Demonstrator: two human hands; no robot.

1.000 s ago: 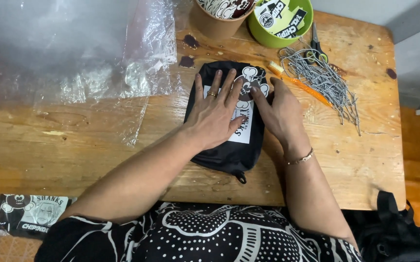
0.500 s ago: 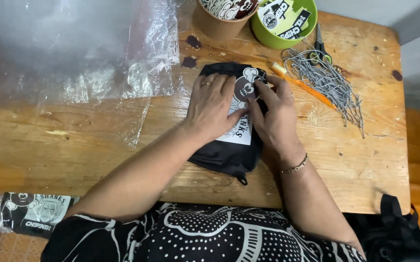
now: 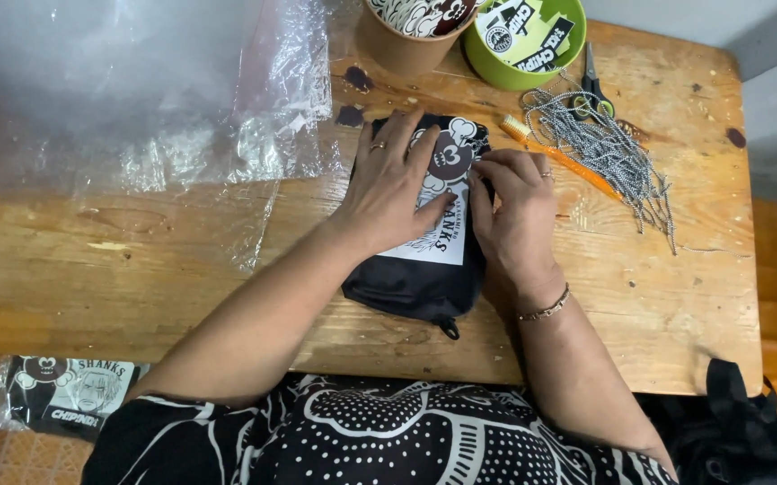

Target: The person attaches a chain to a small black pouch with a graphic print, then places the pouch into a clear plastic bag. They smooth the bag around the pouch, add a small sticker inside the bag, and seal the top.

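Note:
A black fabric pouch (image 3: pixel 411 286) lies on the wooden table (image 3: pixel 137 269), with a white printed card (image 3: pixel 442 235) and a round cartoon sticker (image 3: pixel 451 154) on top. My left hand (image 3: pixel 393 184) rests flat on the pouch's left half, fingers spread, thumb on the card. My right hand (image 3: pixel 514 211) presses the pouch's right edge, its fingertips pinching at the sticker's edge.
Clear plastic bags (image 3: pixel 137 90) cover the table's left back. A brown cup (image 3: pixel 411 31) and a green bowl (image 3: pixel 532 40) of stickers stand at the back. Scissors (image 3: pixel 591 85), an orange cutter (image 3: pixel 555 153) and a heap of ball chains (image 3: pixel 604 148) lie right. A packed pouch (image 3: pixel 70 395) sits lower left.
Both hands slid toward the far end of the pouch, uncovering the white card. The right hand's fingers closed in on the sticker's edge.

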